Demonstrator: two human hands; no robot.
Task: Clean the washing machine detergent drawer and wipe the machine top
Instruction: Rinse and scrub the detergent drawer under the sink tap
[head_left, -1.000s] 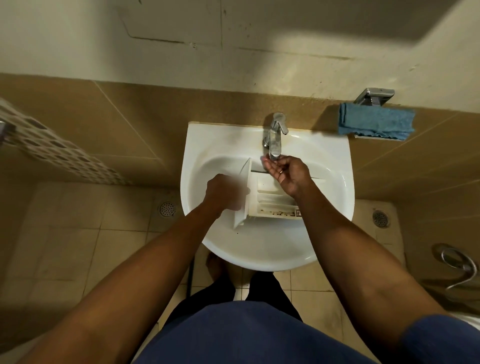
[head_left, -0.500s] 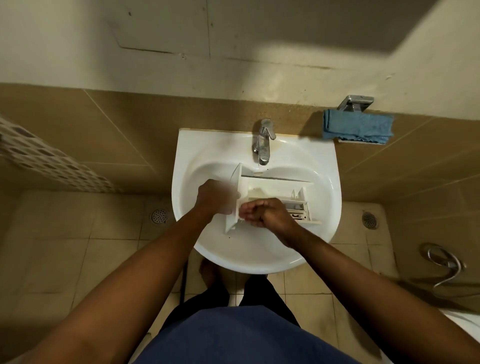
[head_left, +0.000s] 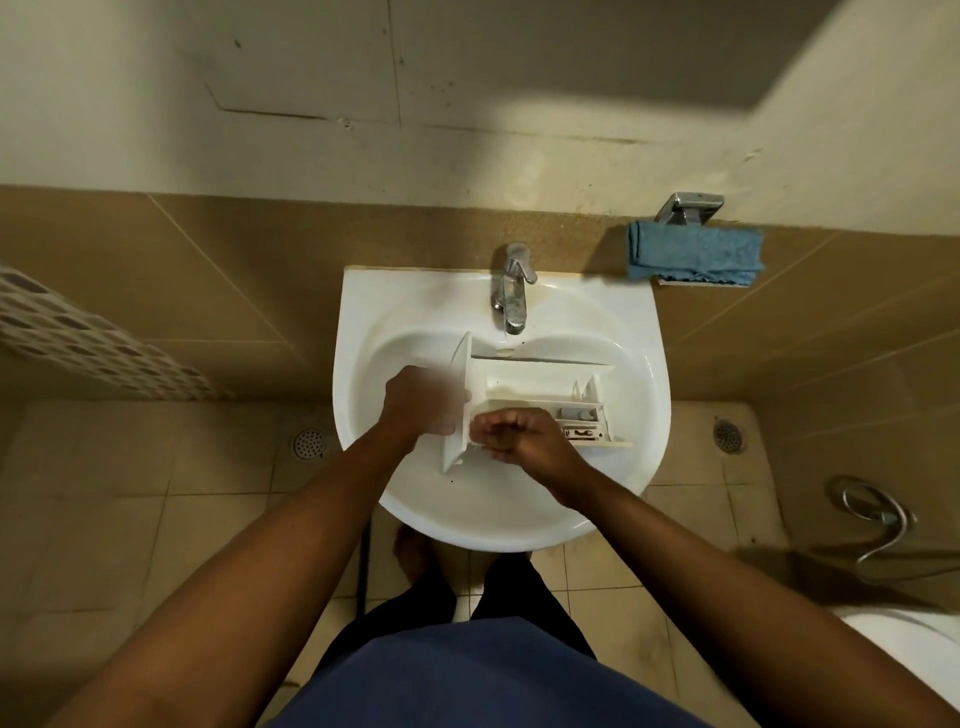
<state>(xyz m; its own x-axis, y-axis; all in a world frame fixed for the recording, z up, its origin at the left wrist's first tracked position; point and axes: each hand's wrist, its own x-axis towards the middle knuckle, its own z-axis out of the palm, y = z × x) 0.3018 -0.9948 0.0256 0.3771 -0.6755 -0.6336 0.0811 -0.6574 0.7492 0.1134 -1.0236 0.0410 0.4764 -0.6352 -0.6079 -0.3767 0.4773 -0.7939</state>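
A white detergent drawer lies across the basin of the white sink, its front panel to the left. My left hand grips that front panel. My right hand is curled over the drawer's near compartment beside the panel, fingers bent against the plastic; whether it holds anything is hidden. The chrome tap stands above the drawer, and I cannot tell whether water runs. A folded blue cloth rests on a wall holder to the right of the sink.
Tan tiled wall runs behind the sink. Two floor drains flank it on the tiled floor. A metal hose loops at the right, with a white fixture edge at the lower right. My feet stand under the sink.
My right hand left the tap and came down onto the drawer's near compartment. My left hand has stayed on the front panel. The view shifted slightly.
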